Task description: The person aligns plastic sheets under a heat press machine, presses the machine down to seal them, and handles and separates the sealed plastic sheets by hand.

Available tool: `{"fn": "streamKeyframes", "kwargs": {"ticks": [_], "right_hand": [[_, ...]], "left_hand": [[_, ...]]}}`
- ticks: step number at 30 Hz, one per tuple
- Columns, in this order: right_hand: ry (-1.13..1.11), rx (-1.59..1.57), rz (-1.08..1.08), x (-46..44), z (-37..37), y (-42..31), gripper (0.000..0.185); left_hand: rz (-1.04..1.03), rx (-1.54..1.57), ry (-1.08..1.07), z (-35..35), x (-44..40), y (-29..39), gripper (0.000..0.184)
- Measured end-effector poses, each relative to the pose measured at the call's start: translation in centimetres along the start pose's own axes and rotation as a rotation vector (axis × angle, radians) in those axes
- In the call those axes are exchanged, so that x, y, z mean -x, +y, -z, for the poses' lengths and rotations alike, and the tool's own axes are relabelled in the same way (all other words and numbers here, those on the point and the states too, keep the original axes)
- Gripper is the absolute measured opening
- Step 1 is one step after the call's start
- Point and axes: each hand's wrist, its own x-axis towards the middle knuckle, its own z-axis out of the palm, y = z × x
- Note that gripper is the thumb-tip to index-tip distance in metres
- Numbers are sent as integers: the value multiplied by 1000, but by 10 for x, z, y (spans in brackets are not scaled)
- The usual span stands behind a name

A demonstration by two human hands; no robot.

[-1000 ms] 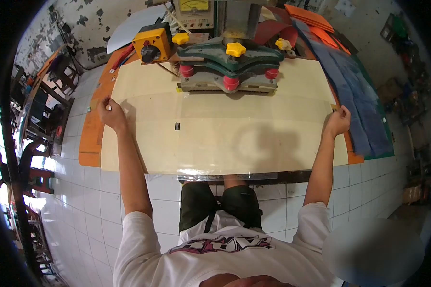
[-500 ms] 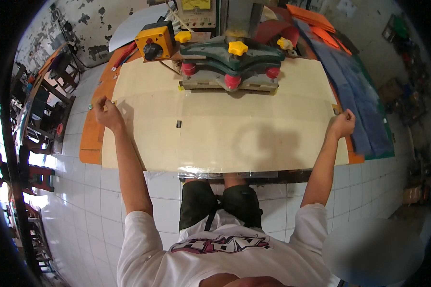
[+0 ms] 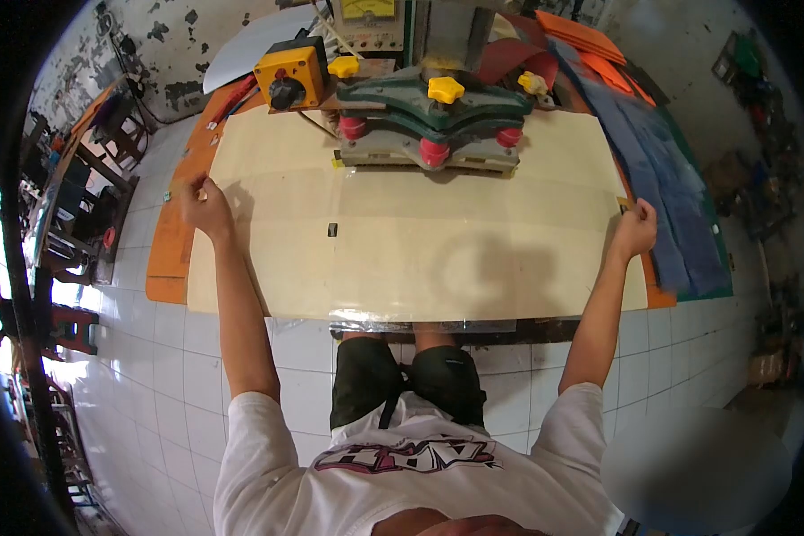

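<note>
A large cream sheet (image 3: 402, 268) covers most of the orange worktable, with clear plastic film (image 3: 420, 325) showing along its front edge. Over the sheet's left edge is my left hand (image 3: 207, 210), its fingers curled in a pinch. My right hand (image 3: 635, 230) is closed likewise at the right edge. Whatever thin thing the fingers hold, if anything, is too hard to see. Between my hands, a small dark square (image 3: 332, 230) lies on the sheet. Beyond it, the press head (image 3: 433, 116) with yellow star knobs and a flat metal bar sits low over the sheet.
A yellow control box (image 3: 292, 76) stands left of the press, near a meter panel (image 3: 369, 22). Blue folded material (image 3: 657, 179) and orange sheets (image 3: 585, 40) lie along the right side. The wooden table edge (image 3: 168, 259) shows at left. Stools and benches stand farther left.
My right hand has shifted slightly inward, and my left hand has moved a little with its fingers slightly blurred. The press and the sheet look unchanged.
</note>
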Motion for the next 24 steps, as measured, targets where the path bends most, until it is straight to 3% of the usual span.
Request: {"fn": "streamKeyframes", "kwargs": {"ticks": [8, 24], "right_hand": [[-50, 46, 80, -7, 4, 4, 16], [-324, 229, -14, -6, -3, 15, 28]], "left_hand": [[-31, 16, -53, -1, 1, -3, 10], [-14, 72, -96, -3, 3, -1, 11]]}}
